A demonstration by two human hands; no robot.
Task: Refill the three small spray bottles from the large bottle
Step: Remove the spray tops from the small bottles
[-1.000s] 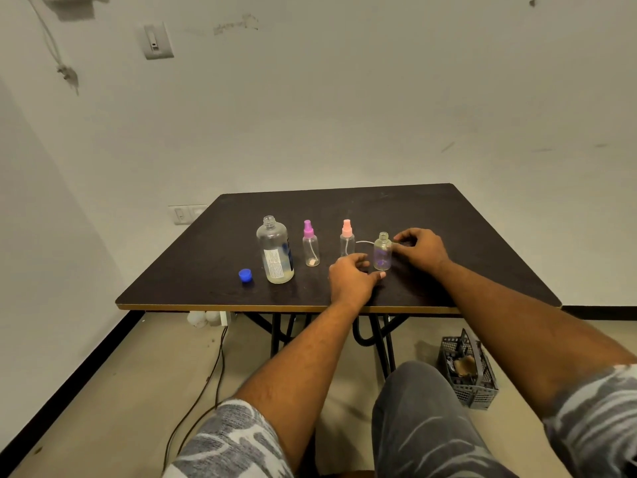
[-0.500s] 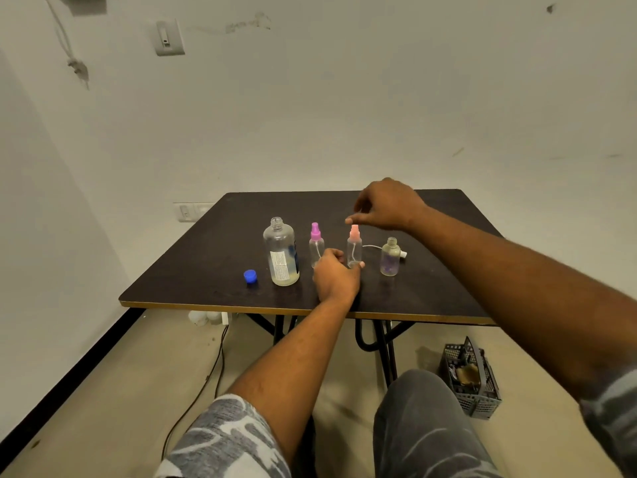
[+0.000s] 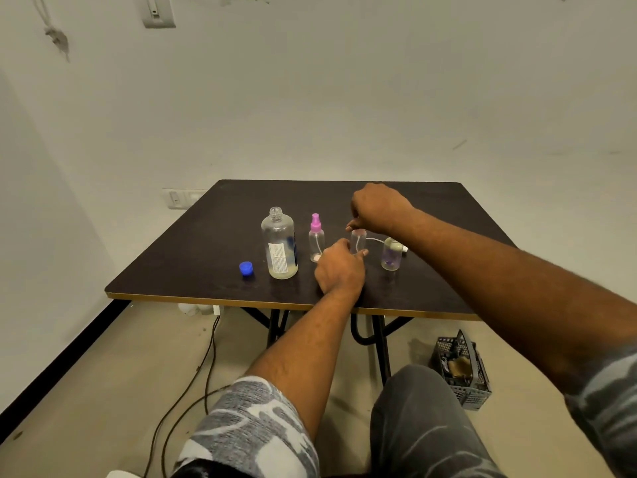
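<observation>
A second before, both hands were at the open bottle (image 3: 392,258), which now stood just right of the left hand (image 3: 339,267). That hand had since curled round the base of the pink-top bottle (image 3: 358,243), and the right hand (image 3: 377,210) had dropped onto it from above, fingers pinching the pink sprayer (image 3: 358,232); whether it was loosened could not be told. So one bottle seemed opened, a second was being uncapped and nothing was poured. The uncapped large bottle (image 3: 279,250) stood well left of the left hand with the purple-top bottle (image 3: 316,239) between and the blue cap (image 3: 246,268) beyond, its white label (image 3: 277,258) too small to read.
</observation>
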